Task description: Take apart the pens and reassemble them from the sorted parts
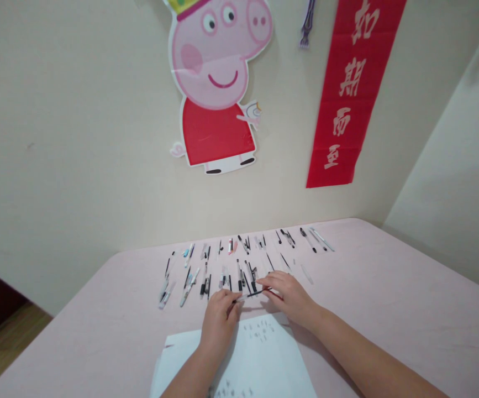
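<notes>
Between my two hands is a thin pen refill (254, 293), part dark and part clear, held nearly level just above the table. My left hand (221, 318) pinches its left end with thumb and forefinger. At the other end, the fingers of my right hand (288, 296) are closed on it. Beneath my left wrist lies a stack of white paper (270, 356) with handwriting on it. Just beyond my fingers lie dismantled pen parts, among them a black-ended clear barrel (240, 276) and a clear tube (306, 273) to the right.
Pens, caps, barrels and refills lie in two rough rows across the pink table (98, 326), including a white pen (189, 287) at left and a pale pen (324, 239) at far right. Behind the table, the wall carries a pig cutout (218, 130) and a red banner (347, 105).
</notes>
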The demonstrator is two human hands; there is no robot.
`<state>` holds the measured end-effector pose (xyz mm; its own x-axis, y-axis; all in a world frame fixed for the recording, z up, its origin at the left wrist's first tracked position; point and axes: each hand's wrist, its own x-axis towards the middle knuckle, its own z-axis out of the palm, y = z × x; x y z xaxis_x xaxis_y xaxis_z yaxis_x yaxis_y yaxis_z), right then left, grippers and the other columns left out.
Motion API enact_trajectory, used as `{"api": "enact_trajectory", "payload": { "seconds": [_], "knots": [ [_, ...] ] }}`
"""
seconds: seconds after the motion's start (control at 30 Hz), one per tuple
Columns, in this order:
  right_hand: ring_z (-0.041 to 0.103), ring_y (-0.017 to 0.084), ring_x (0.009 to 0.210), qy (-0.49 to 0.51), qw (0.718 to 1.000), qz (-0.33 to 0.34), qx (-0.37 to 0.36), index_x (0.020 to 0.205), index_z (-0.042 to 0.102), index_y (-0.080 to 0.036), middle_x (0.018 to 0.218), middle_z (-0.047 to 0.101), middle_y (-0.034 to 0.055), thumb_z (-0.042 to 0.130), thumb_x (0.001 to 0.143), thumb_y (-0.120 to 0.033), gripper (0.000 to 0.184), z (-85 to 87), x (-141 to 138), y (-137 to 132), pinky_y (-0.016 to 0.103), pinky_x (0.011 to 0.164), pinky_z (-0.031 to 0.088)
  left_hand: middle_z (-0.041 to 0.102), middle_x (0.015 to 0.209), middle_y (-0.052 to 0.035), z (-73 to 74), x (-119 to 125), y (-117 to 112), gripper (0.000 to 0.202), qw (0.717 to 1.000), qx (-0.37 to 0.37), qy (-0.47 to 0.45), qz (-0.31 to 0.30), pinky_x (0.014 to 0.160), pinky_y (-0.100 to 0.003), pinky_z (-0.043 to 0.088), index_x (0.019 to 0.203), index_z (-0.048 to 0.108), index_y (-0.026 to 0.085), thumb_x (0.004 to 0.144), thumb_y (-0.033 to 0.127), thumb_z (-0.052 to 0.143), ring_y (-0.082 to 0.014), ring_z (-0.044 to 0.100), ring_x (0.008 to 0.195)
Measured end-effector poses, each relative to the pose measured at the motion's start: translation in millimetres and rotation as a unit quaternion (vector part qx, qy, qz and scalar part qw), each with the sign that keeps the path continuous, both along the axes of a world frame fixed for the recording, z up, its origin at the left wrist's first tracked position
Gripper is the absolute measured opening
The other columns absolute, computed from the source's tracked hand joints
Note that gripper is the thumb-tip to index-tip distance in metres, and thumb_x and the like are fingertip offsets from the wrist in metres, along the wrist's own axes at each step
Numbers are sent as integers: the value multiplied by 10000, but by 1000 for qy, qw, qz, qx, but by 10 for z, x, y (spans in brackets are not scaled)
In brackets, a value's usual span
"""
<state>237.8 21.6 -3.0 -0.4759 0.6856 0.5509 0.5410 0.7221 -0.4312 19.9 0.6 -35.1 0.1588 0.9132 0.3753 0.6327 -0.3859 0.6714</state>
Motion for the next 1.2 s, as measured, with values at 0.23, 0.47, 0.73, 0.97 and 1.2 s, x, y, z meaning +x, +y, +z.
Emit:
{"api": "enact_trajectory", "payload": {
  "seconds": [0.23,0.47,0.73,0.97,1.2],
  "knots": [
    [596,193,813,-12,1000,3,13,1076,638,-197,866,677,77,488,905,-204,227,11,18,7,332,741,475,655,865,-85,9,-3,-13,244,1000,-3,8,-7,779,-381,468,934,716,179,790,181,519,-232,586,849],
    [604,189,806,10,1000,-4,-25,1034,659,-183,836,679,71,506,896,-205,208,42,-8,-10,327,748,475,654,870,-90,22,3,-13,253,1000,-13,8,-9,796,-392,456,931,712,174,786,178,504,-238,579,861],
    [612,182,815,40,997,-13,-62,1037,663,-188,858,687,64,539,876,-212,205,35,4,-9,329,768,468,654,857,-82,71,19,-35,245,999,-27,17,-15,785,-384,453,925,710,185,794,175,502,-237,580,851],
    [612,181,813,33,997,-5,-64,1038,665,-191,856,688,58,540,874,-197,206,4,26,17,326,770,463,660,870,-85,60,18,-31,252,1000,-27,8,-10,801,-379,459,926,711,177,770,150,515,-234,595,865],
    [607,184,812,18,997,-3,-73,1028,666,-180,844,684,60,541,870,-189,202,6,14,11,324,765,465,659,861,-78,56,23,-37,235,1000,-18,3,-9,789,-367,464,910,714,179,767,141,532,-225,599,853]
  ]
}}
